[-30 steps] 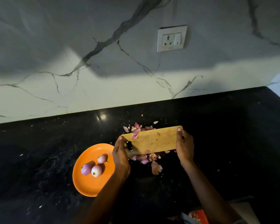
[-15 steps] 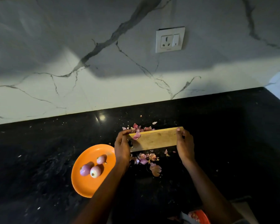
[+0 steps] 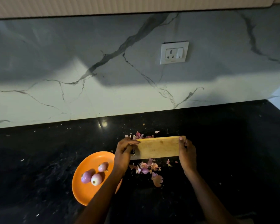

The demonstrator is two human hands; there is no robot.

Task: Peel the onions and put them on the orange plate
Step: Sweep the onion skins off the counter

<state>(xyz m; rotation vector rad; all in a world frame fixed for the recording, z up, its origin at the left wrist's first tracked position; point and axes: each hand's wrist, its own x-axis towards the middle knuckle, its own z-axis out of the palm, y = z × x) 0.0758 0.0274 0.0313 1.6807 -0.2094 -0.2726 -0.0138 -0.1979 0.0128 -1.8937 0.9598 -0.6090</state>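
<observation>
Dark counter [image 3: 39, 159], hands [image 3: 123, 152] gripping board [image 3: 158, 147]

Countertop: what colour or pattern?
Black with pale flecks, seen in the head view.

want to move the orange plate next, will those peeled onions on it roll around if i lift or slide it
Probably, if it is tilted. The three peeled onions are round and lie loose on the orange plate, which looks smooth and shallow, with a low rim. Their skinless surface may be slick. Keeping the plate level and moving slowly should hold them, I'd guess.
</observation>
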